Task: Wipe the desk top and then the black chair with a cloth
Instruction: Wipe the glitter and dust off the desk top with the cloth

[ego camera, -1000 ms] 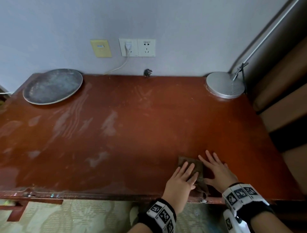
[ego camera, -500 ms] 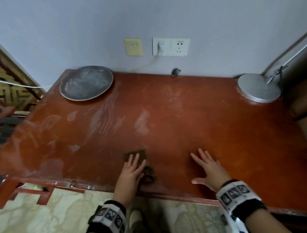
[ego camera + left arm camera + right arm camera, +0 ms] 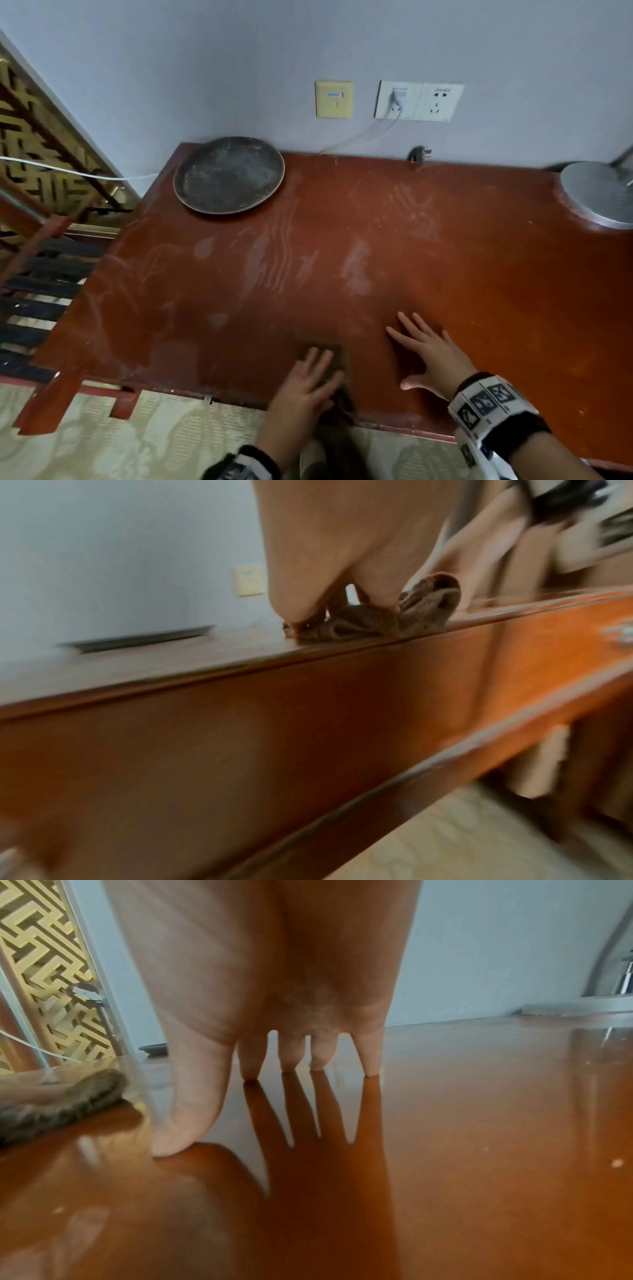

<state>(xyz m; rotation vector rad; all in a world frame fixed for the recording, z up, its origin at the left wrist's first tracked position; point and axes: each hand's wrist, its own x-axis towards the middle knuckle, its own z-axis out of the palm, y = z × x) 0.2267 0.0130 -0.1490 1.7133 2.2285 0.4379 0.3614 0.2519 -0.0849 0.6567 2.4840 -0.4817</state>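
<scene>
A dusty round tray [image 3: 228,174] sits far left, a lamp base [image 3: 600,195] far right, wall sockets [image 3: 419,101] above

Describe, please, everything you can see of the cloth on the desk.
The cloth is small, dark brown-grey, and looks like a rough woven or knitted fabric. It lies on the red-brown desk top, close to its front edge. The left hand presses on it with straight fingers and covers most of it; a flat corner shows beyond the fingertips. In the left wrist view it is bunched and folded under the palm. The right hand rests flat on the desk beside it, apart from it.
</scene>
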